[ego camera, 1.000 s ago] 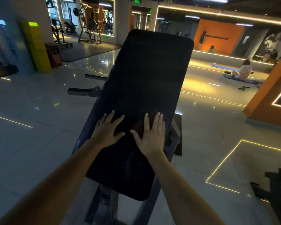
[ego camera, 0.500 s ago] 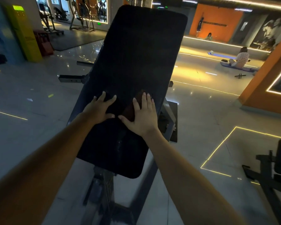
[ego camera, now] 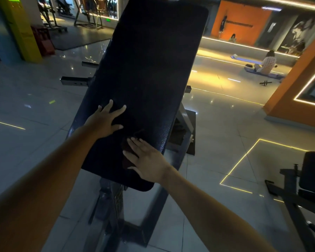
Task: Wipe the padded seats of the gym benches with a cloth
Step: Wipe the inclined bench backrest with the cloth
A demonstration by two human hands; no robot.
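A long black padded bench seat [ego camera: 149, 70] slopes up and away from me in the middle of the view. My left hand [ego camera: 105, 120] lies flat on its left side with fingers spread. My right hand [ego camera: 145, 160] presses flat on a dark brown cloth [ego camera: 126, 148] near the pad's lower end; most of the cloth is hidden under the palm. The bench's dark metal frame [ego camera: 116, 215] stands on the tiled floor below the pad.
Another black bench [ego camera: 305, 193] stands at the lower right. A person [ego camera: 266, 64] sits on a mat at the far right. A yellow column [ego camera: 18, 28] and red crates [ego camera: 43, 40] are at the far left; an orange wall [ego camera: 298, 99] on the right.
My right hand has slid the cloth down the pad toward its lower end. My left hand stays flat higher up on the left side. The view has moved closer.
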